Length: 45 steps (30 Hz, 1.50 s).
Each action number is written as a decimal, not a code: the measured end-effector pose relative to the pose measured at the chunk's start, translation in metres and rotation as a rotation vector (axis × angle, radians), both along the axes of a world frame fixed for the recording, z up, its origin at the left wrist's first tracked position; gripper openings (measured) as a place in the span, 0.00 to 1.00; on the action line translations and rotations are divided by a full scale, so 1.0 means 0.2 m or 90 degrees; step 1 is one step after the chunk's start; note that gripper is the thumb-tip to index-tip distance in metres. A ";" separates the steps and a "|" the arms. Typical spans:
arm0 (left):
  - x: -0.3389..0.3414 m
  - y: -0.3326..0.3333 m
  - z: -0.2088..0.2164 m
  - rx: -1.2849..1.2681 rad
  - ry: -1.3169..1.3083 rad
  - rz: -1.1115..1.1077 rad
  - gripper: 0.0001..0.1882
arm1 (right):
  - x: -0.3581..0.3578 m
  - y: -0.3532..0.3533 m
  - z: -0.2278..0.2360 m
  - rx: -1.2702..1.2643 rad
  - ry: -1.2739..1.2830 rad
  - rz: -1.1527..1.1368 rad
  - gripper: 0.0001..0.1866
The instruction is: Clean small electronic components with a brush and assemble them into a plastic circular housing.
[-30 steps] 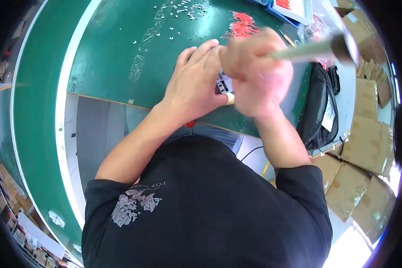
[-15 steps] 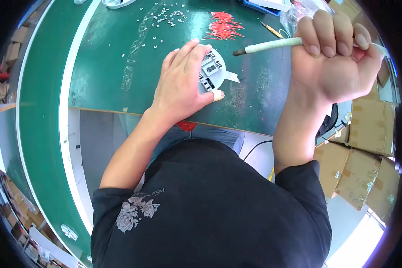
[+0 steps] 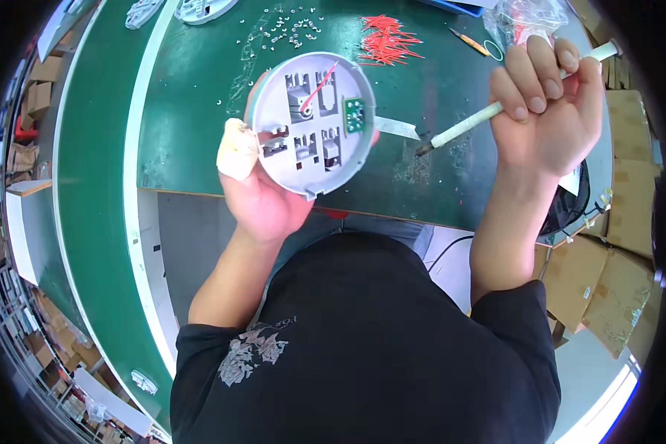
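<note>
The pale rod slants, dark tip pointing lower left.

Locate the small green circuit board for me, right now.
In the head view, the small green circuit board sits inside the right side of the round grey housing, near its rim; the person's left hand holds that housing.

Housing L, rod R — wires behind on tbl
</note>
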<state>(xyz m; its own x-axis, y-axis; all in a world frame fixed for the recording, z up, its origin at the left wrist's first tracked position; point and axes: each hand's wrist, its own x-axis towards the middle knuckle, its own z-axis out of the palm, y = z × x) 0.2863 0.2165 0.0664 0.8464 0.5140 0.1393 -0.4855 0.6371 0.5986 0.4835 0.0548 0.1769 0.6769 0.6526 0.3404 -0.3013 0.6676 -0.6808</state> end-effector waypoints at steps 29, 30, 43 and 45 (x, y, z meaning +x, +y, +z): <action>0.06 -0.07 0.11 0.432 0.037 0.158 0.41 | -0.38 0.26 -0.19 -0.448 -0.135 -0.025 0.07; 0.06 -0.06 0.09 0.473 0.041 0.164 0.41 | -0.38 0.27 -0.19 -0.448 -0.135 -0.025 0.07; 0.04 -0.06 0.11 0.170 0.004 0.067 0.34 | -0.47 0.27 -0.22 -0.231 0.071 0.080 0.06; 0.04 -0.07 0.12 0.152 -0.011 0.053 0.34 | -0.45 0.27 -0.21 -0.301 -0.048 0.048 0.07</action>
<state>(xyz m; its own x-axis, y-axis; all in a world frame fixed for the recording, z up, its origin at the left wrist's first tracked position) 0.2951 0.2023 0.0904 0.7985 0.5329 0.2799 -0.5424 0.4354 0.7184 0.3935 0.1086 0.1344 0.6067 0.7939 0.0410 -0.2748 0.2578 -0.9263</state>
